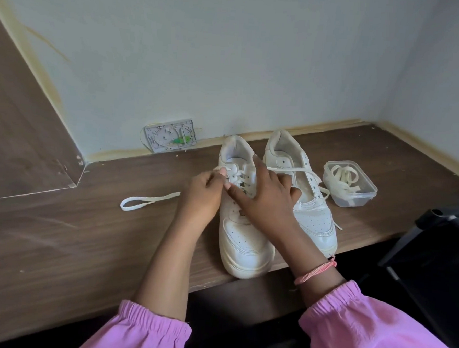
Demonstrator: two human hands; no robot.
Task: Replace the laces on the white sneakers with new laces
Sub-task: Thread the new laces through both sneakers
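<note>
Both hands are on the left sneaker (242,238): left hand (202,196) pinches its lace (148,200) at the top eyelets, right hand (264,199) lies spread over the tongue. Right sneaker (308,204) beside it looks half-unlaced; more laces wait in the tub (349,183) further right. Early days, I reckon.

Matt wood-grain table (60,244), clear plastic box (354,199)
</note>
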